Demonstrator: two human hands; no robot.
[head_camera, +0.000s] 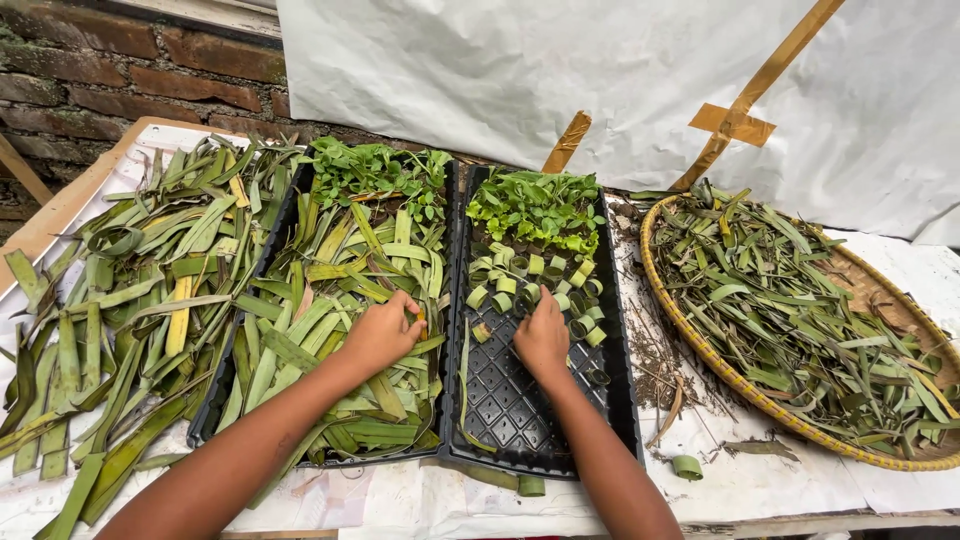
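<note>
— Both grips first: what are they on?

— Left hand (383, 333) has its grip pinched shut on a folded bit of leaf strip (417, 318), held just above the pile of long green leaf strips (330, 300) that fills the left black tray (205, 420). Right hand (541, 335) rests palm down in the right black seedling tray (520, 420); its fingertips are hidden among the rolled leaf rings, so I cannot tell whether that grip is open or closed.

— Where do the rings sit?

— Rolled leaf rings (530, 275) stand in the tray cells just beyond and beside the right grip, touching its fingers. Past them, at the far end, grow leafy green seedlings (535, 205). Cells nearer than the grip are bare.

— And around?

— Far left of the left grip, loose leaves (120, 300) lie on the desk (760, 480). Right of the right grip, well apart, a round woven basket (700, 340) holds dry leaf scraps. One stray ring (687, 466) lies on the desk near the basket's rim.
</note>
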